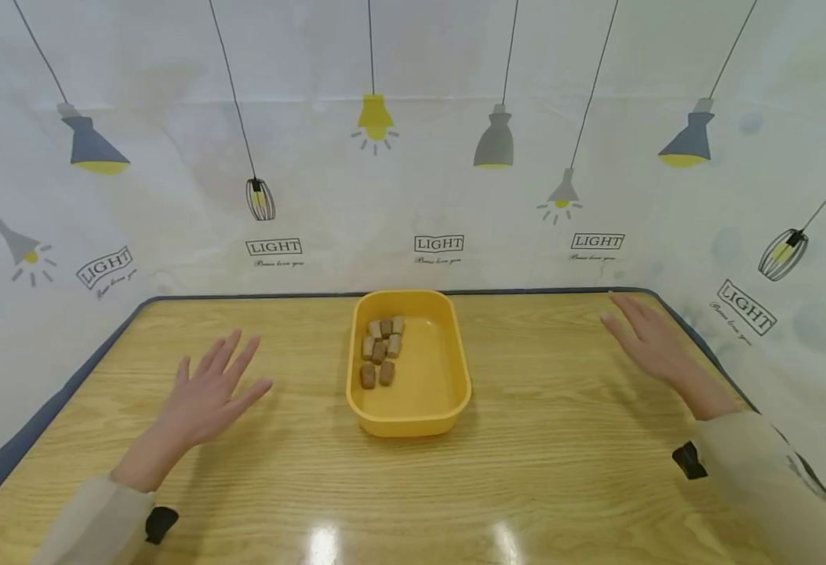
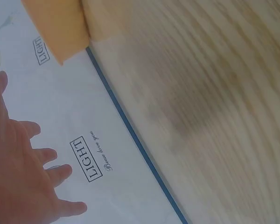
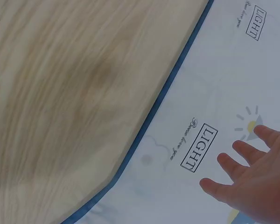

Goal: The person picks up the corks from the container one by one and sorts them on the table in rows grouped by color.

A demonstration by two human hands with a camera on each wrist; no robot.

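Observation:
A yellow rectangular tray (image 1: 435, 416) stands on the wooden table near its back edge. Several small brown and tan cylinders that look like corks (image 1: 379, 351) lie grouped along the tray's left side; their exact kind is hard to tell. To the left of the tray, my left hand (image 1: 204, 396) hovers over the table with fingers spread, holding nothing. My right hand (image 1: 649, 341) is off to the right, fingers extended, also holding nothing. In the left wrist view, the spread left hand (image 2: 23, 172) shows with part of the tray (image 2: 60, 28). Only the right hand (image 3: 256, 172) appears in the right wrist view.
The wooden table (image 1: 554, 471) has a dark blue edge strip (image 1: 285, 297). Behind and at both sides stands a white backdrop (image 1: 356, 204) printed with hanging lamps. A black piece (image 1: 161, 523) sits at the left sleeve, another black piece (image 1: 689, 461) at the right.

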